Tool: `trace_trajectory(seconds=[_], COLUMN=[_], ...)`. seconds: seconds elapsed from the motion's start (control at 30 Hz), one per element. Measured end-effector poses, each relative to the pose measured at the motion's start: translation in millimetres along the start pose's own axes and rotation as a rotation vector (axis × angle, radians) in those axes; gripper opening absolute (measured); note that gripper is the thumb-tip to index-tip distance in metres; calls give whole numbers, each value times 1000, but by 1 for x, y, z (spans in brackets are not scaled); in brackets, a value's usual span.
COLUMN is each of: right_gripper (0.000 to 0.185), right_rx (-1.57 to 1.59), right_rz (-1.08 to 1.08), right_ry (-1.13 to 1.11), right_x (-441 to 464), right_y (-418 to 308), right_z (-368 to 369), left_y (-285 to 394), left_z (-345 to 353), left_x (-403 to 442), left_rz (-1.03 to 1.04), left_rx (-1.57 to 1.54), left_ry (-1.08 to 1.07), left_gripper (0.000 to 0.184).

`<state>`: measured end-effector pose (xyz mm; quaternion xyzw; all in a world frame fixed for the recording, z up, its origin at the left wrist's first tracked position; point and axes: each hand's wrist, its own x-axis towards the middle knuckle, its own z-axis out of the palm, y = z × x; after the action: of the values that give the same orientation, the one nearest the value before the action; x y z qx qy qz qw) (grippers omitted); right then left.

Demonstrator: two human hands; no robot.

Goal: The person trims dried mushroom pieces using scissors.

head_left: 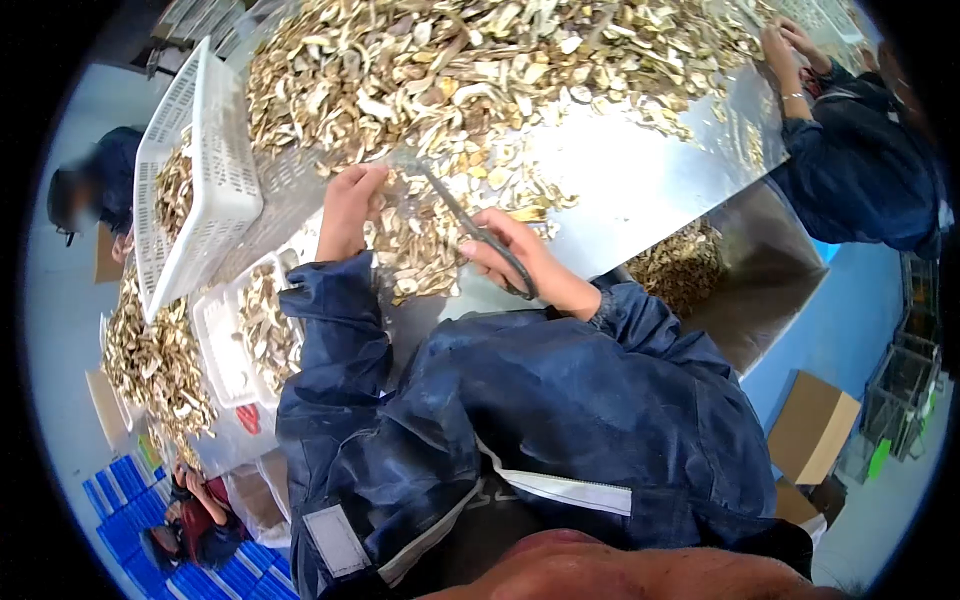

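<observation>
Head view: mushroom slices (pixel 400 75) lie in a broad heap across the far part of the metal surface (pixel 625 170), with a looser scatter reaching the near edge, under and between both hands.
Left hand (pixel 347 208): above the scatter, fingers bent and drawn together, tips near the tool's far end; whether they pinch a slice, I cannot tell.
Right hand (pixel 515 255): fingers closed around the handle of a long dark tool (pixel 452 205), which slants towards the left hand.
Crate (pixel 225 185): white, tilted, left of the left hand, slices inside.
Tray (pixel 222 345): white, below the crate in view, beside more slices.
Bin (pixel 765 285): metal-walled, right of the right forearm, slices inside.
Co-worker's hands (pixel 785 50): at the heap's right edge, well apart from the wearer's.
Cardboard box (pixel 812 425): beyond the bin, lower right.
</observation>
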<state>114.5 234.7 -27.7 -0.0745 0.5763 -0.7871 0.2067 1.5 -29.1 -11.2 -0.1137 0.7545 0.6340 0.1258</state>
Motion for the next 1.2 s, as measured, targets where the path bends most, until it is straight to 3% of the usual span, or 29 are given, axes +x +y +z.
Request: trace_trajectory(seconds=[0.13,0.27,0.4,0.53,0.67,0.83,0.93,0.97,1.07,1.17,1.2], right_gripper=[27,24,23,27,25,24,24,24,24,26,27], right_rx=[29,11,28,8,33,11,15,6,3,-13,-21], right_rz=[12,17,23,85,97,76,76,78,77,86,93], right_ry=[10,16,23,-11,-8,1,19,21,15,4,1], right_x=[1,0,-1,-2,-2,-1,-1,-2,-1,-1,-2], right_y=[1,-1,-4,-10,-12,-9,-6,-6,-6,-8,-8], right_z=[2,2,6,5,6,6,7,7,7,6,5], left_y=[4,-17,0,-5,4,-12,-11,-10,-27,-20,-21], left_z=[3,-19,-21,-22,-9,-10,-22,-20,-38,-32,-32], left_x=[-17,-17,-31,-36,-52,-53,-40,-35,8,26,28], left_rz=[-41,-33,-15,7,-1,7,-92,-74,241,532,479], left_rx=[-177,-445,-512,-624,-543,-476,-485,-353,45,732,786], left_ry=[-44,-82,-71,-215,-161,-93,44,177,281,512,517], left_gripper=[13,19,20,42,44,22,21,23,27,29,30])
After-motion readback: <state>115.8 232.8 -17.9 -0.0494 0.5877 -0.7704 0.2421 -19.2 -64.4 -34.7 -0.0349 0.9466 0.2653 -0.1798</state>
